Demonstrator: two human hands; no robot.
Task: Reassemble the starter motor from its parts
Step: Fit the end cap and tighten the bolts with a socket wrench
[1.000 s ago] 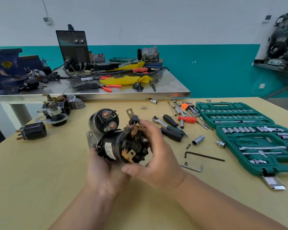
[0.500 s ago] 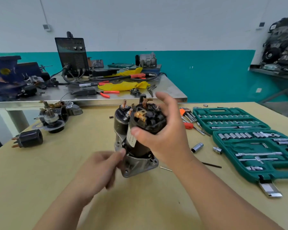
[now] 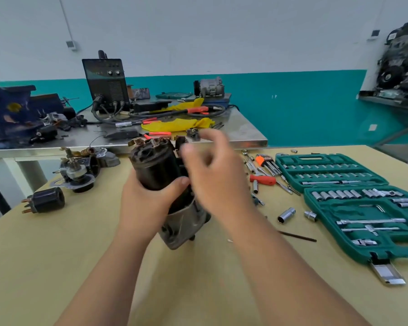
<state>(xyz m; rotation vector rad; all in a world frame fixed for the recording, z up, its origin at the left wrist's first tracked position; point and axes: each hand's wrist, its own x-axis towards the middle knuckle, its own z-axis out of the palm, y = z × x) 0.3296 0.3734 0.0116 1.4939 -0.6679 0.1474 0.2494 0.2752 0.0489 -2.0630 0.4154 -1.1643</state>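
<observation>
Starter motor (image 3: pixel 161 184) standing upright near the middle of the worktop (image 3: pixel 57 267), its grey drive-end housing down and its open brush end, with copper tabs showing, uppermost. The left hand (image 3: pixel 149 203) is wrapped around the black body, thumb across its front, steadying it; the right hand (image 3: pixel 212 175) hovers blurred just beside the top, fingers loosely curled, and whether it pinches any small part cannot be told. The step in hand appears to be work at the brush end; the next move probably calls for seating the brushes squarely before an end cover goes on.
</observation>
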